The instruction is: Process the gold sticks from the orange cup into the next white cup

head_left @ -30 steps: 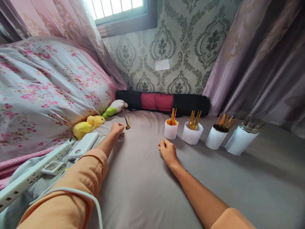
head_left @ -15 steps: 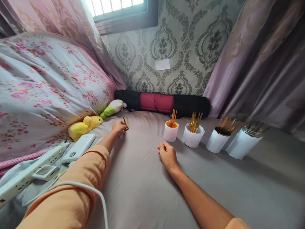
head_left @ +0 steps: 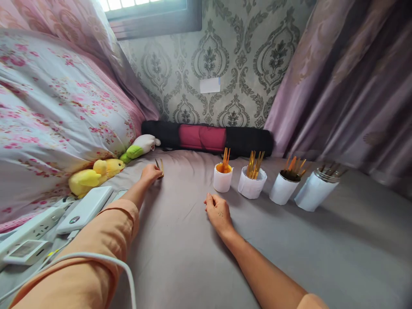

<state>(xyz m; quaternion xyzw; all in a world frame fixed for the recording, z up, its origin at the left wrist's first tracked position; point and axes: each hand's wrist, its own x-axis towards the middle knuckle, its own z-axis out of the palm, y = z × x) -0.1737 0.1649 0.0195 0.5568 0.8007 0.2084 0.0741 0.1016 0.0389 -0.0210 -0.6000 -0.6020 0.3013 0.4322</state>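
Just left of centre in the frame, on a smooth grey sheet (head_left: 183, 244), the L hand (head_left: 150, 173) has its fingertips at a small gold-coloured piece (head_left: 162, 171). Can't tell if its grip is pinching the piece or only touching, b/c the fingers hide the near side.

Centre of frame, slightly lower: the R hand (head_left: 218, 210) is near the sheet, thumb against loosely curled fingers, nothing visible in its grip.

Progress, judging by the layout: four white-covered containers, right of centre, already hold bunches of sticks, while the gold-coloured piece is outside them all, well apart. How much remains overall can't be told.

Looks: the piece is shiny, w/ two thin prongs pointing up, approx. a narrow V, the L one darker; too small to say if it's one part or several.

Containers, L to R: a small white cup (head_left: 222, 182) w/ orange inside, a wider white tub (head_left: 252, 185), a dark-mouthed white can (head_left: 282, 189), and a glass-rimmed jar (head_left: 315, 193). Sticks run from gold & orange to dark brown at far R.
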